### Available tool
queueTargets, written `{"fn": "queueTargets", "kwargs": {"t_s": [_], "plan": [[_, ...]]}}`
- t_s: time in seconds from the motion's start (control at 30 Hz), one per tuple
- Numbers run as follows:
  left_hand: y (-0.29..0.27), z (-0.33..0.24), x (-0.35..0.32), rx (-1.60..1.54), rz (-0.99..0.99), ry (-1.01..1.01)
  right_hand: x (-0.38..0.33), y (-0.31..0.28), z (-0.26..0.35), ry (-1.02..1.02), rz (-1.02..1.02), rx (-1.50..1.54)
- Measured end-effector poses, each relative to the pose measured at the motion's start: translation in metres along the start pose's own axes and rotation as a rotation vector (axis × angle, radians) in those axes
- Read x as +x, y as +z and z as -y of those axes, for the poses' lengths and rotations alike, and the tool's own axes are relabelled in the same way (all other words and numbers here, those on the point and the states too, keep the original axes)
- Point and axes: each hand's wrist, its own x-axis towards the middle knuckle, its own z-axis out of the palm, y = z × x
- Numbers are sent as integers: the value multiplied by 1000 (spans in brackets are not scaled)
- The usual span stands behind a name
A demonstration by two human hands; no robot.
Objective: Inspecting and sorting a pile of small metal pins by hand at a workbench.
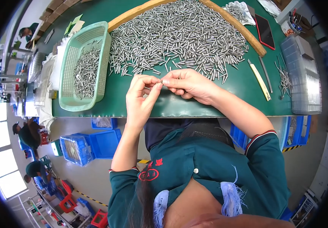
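Observation:
My left hand [143,93] and my right hand [192,84] meet over the near part of the green table, fingertips pinched together. Between them is a small metal piece [161,81], mostly covered by the fingers; it looks like one of the pins on the table, but its shape is not plain. Just beyond my hands spreads a large heap of small silvery metal pins [179,34]. To the left of my left hand stands a light green plastic basket [102,76], with more such pins [86,72] lying inside.
Two wooden bars [243,30] [137,10] border the heap. On the right lie a cutter knife [260,81], a red-edged phone [264,32], thin metal rods [283,79] and clear plastic drawers [306,76]. Blue bins [107,144] stand below the table; people work at far left.

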Motion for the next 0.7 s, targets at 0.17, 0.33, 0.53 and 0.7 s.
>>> {"fn": "queueTargets", "kwargs": {"t_s": [0.17,0.33,0.53,0.7], "plan": [[3,-1,-1,-291,25,-235,0,-2,1,-3,-10,6],[7,-5,-2,-456,-8,-326,-1,-1,1,-4,-13,-10],[6,0,-1,-282,28,-242,1,-3,0,-102,-51,-234],[9,-12,-1,144,72,-19,0,0,2,-148,-42,-339]]}}
